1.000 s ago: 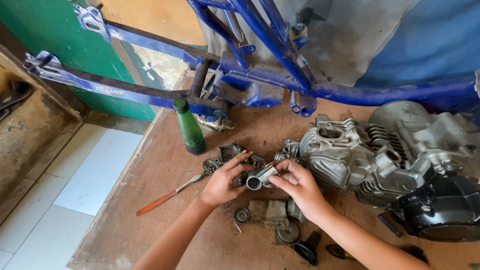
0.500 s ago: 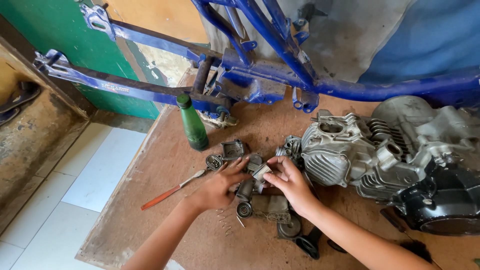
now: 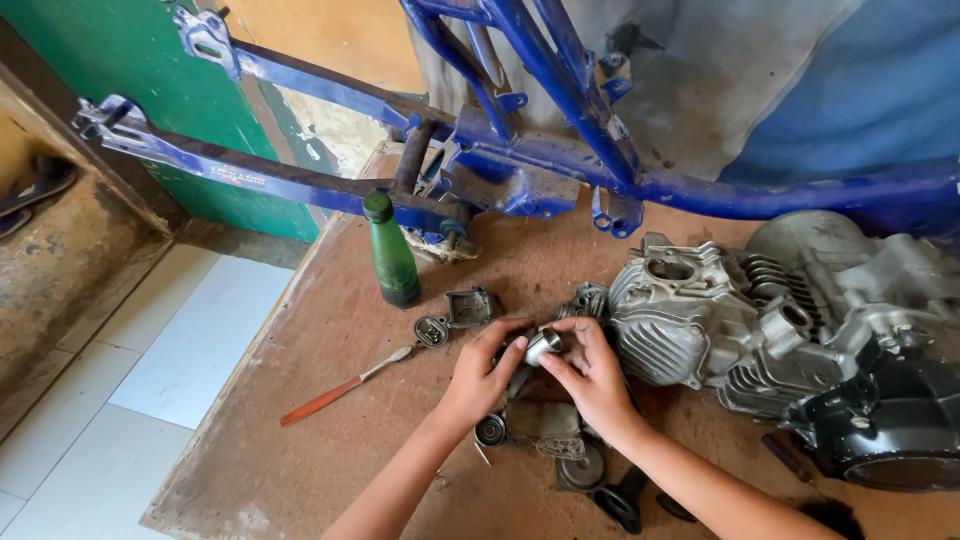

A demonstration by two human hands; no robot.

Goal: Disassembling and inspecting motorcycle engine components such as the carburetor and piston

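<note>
Both hands meet over the brown board: the left hand [image 3: 483, 372] and right hand [image 3: 590, 375] pinch a small silver metal cylinder [image 3: 541, 345] between their fingertips, fingers curled close around it. Just below the fingers lie dark small engine parts [image 3: 545, 428]; beyond the right fingers sits the grey engine block [image 3: 740, 325], and past the left stands a green bottle [image 3: 392, 255]

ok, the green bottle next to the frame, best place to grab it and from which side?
Grip the green bottle around its wide lower body, coming from the open board side toward the screwdriver. It stands upright with a narrow capped neck, so the body likely gives the steadier hold. The blue frame crowds it from behind. Both the left hand and right hand are on a small metal cylinder.
</note>
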